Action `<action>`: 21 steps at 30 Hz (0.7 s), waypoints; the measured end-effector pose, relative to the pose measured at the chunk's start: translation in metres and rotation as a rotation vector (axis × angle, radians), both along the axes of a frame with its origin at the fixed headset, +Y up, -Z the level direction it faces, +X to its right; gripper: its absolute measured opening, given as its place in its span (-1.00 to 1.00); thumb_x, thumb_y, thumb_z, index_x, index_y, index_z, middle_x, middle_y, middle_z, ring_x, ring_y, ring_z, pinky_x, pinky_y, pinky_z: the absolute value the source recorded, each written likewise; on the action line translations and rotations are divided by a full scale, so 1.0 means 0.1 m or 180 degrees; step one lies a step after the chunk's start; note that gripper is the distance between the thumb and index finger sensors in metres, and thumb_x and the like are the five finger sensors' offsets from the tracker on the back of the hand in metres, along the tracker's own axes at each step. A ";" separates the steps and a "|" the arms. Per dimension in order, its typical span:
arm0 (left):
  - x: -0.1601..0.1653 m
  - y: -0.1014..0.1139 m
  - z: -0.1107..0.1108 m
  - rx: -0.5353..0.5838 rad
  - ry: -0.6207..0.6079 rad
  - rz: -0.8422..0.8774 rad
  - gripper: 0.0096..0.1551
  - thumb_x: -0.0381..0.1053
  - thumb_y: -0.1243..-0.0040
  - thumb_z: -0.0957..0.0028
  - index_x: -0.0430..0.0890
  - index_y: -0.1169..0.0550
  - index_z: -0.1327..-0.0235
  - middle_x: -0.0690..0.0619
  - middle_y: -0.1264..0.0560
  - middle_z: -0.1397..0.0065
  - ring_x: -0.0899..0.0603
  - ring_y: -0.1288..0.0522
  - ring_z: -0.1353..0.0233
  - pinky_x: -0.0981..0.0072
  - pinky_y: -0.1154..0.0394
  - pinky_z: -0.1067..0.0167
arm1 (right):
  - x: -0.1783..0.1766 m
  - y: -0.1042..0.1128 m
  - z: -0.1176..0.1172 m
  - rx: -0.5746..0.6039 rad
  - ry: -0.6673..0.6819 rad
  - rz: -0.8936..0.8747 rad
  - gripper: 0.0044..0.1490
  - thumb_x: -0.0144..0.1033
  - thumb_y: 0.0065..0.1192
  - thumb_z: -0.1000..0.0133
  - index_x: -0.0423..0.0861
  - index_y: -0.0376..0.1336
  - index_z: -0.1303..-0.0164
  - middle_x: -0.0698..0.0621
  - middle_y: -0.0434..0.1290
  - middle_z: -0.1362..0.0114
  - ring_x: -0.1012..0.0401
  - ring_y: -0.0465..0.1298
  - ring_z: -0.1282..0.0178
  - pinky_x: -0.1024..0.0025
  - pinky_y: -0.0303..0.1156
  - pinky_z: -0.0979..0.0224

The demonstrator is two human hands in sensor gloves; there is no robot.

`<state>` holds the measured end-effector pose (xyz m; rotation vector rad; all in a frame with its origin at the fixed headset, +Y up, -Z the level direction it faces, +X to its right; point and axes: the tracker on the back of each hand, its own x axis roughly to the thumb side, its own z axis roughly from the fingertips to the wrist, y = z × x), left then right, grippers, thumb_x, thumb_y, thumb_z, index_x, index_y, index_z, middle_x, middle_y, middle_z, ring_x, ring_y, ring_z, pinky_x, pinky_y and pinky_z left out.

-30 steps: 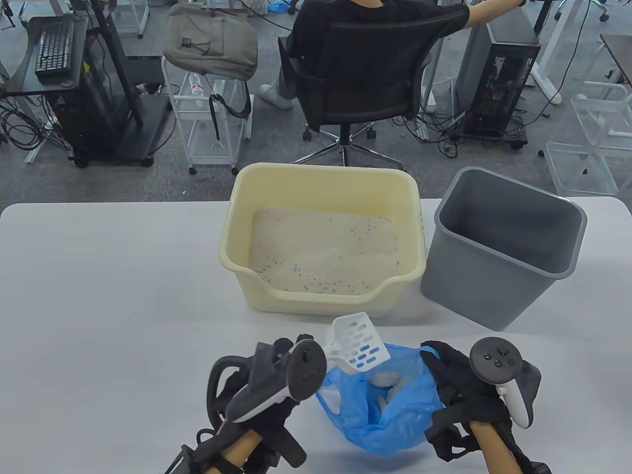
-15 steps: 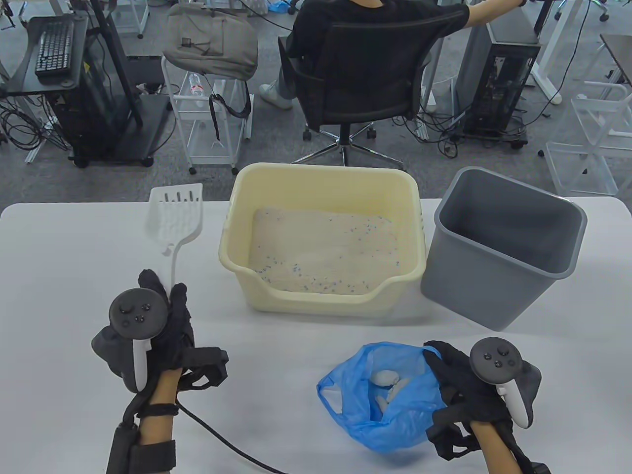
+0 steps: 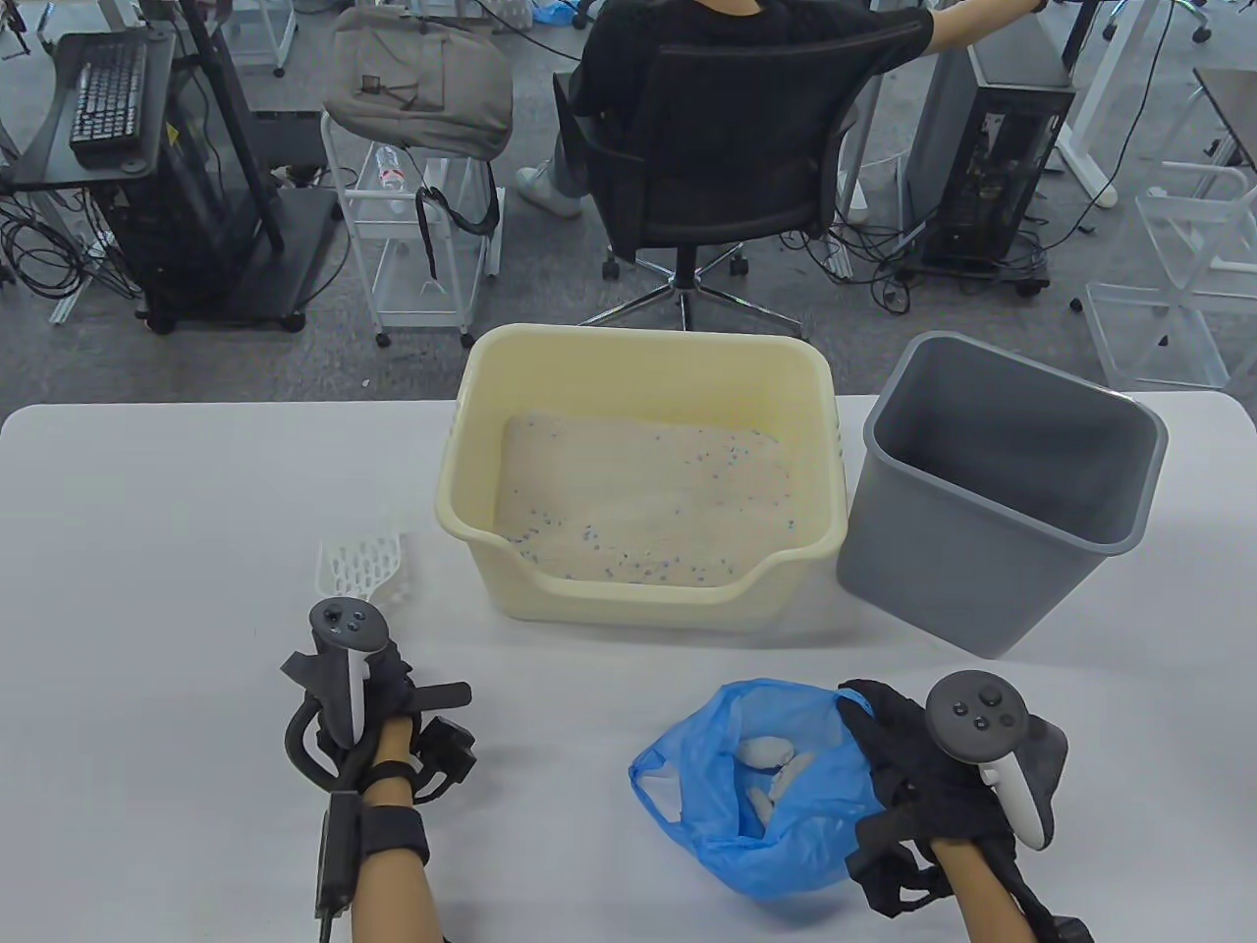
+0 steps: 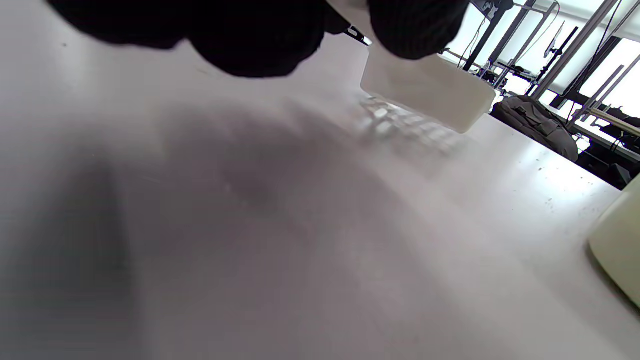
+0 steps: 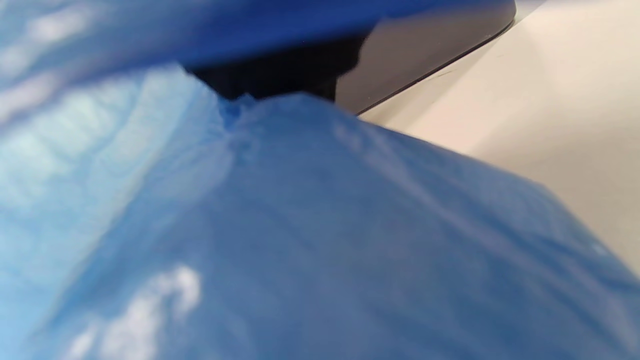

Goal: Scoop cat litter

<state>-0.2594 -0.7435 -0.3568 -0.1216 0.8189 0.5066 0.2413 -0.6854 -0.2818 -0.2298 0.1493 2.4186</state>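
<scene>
black gloves [image 3: 373, 688], bare forearms (cabled), grey trackers [image 3: 977, 717]

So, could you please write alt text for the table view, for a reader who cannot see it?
Gloved left hand holds a white slotted scoop over the table, left of a cream litter box. Right hand holds an open blue bag containing white clumps, near a grey bin.

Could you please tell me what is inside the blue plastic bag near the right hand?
The blue plastic bag lies open, and a few whitish clumps show inside. The right hand holds its edge. The bag's folds cover anything deeper down.
</scene>
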 end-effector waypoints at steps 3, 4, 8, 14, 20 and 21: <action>0.05 -0.03 0.02 -0.0102 -0.0197 0.0129 -0.13 0.18 0.15 -0.29 -0.24 0.00 -0.72 -0.36 -0.21 -0.56 -0.31 -0.52 -0.27 0.05 -0.58 0.02 | -0.01 0.00 0.00 -0.0012 0.0008 0.0016 -0.47 0.04 0.16 -0.20 0.04 0.34 -0.30 0.09 0.63 0.08 0.40 0.59 0.54 0.55 0.54 0.40; 0.08 -0.02 0.05 -0.0217 -0.0290 0.0157 -0.08 0.21 0.17 -0.29 -0.24 0.07 -0.73 -0.39 -0.12 -0.62 -0.39 -0.45 -0.39 -0.02 -0.55 -0.06 | -0.01 0.00 0.00 -0.0017 0.0007 0.0019 -0.47 0.04 0.16 -0.20 0.04 0.34 -0.30 0.09 0.63 0.08 0.40 0.59 0.54 0.55 0.54 0.40; 0.33 0.11 0.20 -0.0372 -0.0802 -0.0240 -0.08 0.21 0.18 -0.30 -0.22 0.11 -0.73 -0.42 0.07 -0.68 -0.52 -0.17 -0.60 -0.24 -0.38 -0.32 | -0.01 0.00 -0.01 -0.0025 0.0006 0.0019 -0.47 0.04 0.16 -0.20 0.03 0.34 -0.30 0.09 0.63 0.08 0.40 0.59 0.54 0.54 0.54 0.40; 1.08 0.26 0.40 0.0075 -0.2772 0.1079 -0.07 0.21 0.09 -0.27 -0.19 0.04 -0.74 -0.37 0.05 -0.71 -0.53 -0.11 -0.63 -0.38 -0.22 -0.45 | 0.00 0.00 -0.01 -0.0021 -0.0013 0.0036 -0.47 0.03 0.17 -0.19 0.03 0.34 -0.29 0.09 0.63 0.09 0.39 0.60 0.54 0.54 0.54 0.40; 1.96 0.21 0.33 -0.0092 -0.3615 0.1806 0.16 0.35 0.12 -0.20 -0.26 0.28 -0.69 -0.40 0.19 -0.72 -0.54 0.00 -0.68 -0.42 -0.13 -0.49 | 0.01 0.01 0.00 0.0000 -0.0019 -0.0009 -0.47 0.03 0.17 -0.19 0.02 0.35 -0.29 0.08 0.63 0.09 0.38 0.60 0.54 0.53 0.54 0.40; 2.10 0.17 0.31 -0.0221 -0.3632 0.1849 0.19 0.36 0.11 -0.19 -0.27 0.32 -0.66 -0.42 0.21 -0.71 -0.54 -0.04 -0.66 -0.41 -0.15 -0.49 | 0.01 0.02 0.00 0.0010 -0.0016 -0.0018 -0.47 0.03 0.18 -0.19 0.02 0.35 -0.29 0.08 0.63 0.09 0.38 0.60 0.54 0.53 0.54 0.40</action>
